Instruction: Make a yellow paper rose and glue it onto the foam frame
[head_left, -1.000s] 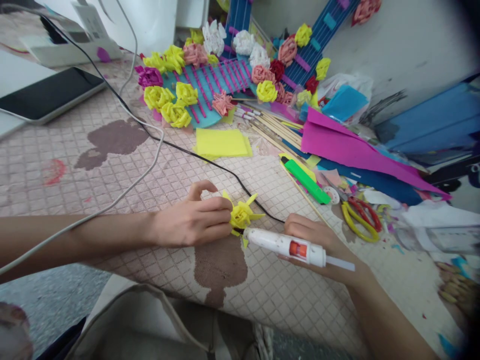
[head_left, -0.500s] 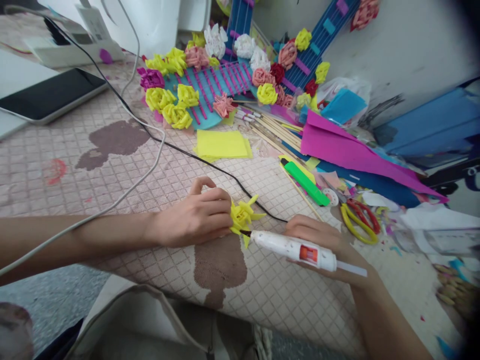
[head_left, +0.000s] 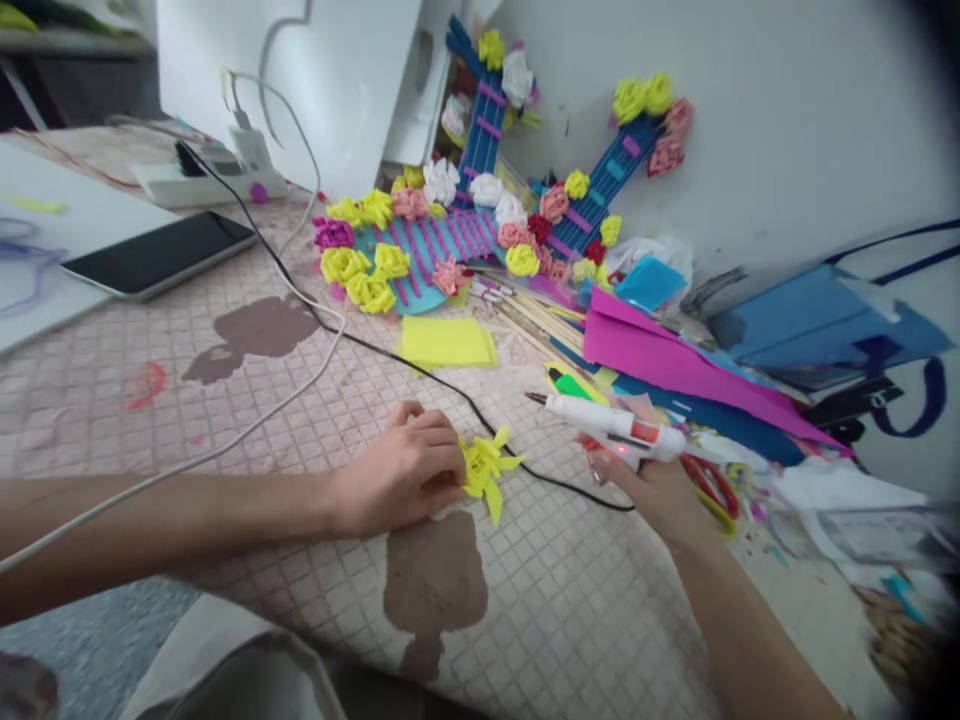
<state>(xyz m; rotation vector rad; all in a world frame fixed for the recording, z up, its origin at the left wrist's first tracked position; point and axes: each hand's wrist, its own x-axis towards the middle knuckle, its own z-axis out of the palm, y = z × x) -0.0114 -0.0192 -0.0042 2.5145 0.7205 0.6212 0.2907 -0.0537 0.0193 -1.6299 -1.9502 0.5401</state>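
Note:
My left hand (head_left: 405,475) rests on the quilted pink cloth (head_left: 247,400), its fingers closed round a yellow paper flower (head_left: 484,468) with pointed petals. My right hand (head_left: 645,485) grips a white glue gun (head_left: 611,422) lifted off the cloth, its nozzle pointing left and well apart from the flower. A black cord (head_left: 465,400) runs across the cloth toward the gun.
Behind lie a yellow paper pad (head_left: 446,342), a blue-and-pink frame with several paper flowers (head_left: 420,250), wooden sticks (head_left: 536,320), magenta paper sheets (head_left: 675,360), a green marker (head_left: 570,385) and scissors (head_left: 712,490). A dark tablet (head_left: 157,255) and power strip (head_left: 202,175) sit far left.
My right hand has lifted the glue gun up and to the right, away from the flower. The camera has tilted up. My left hand still holds the flower in place.

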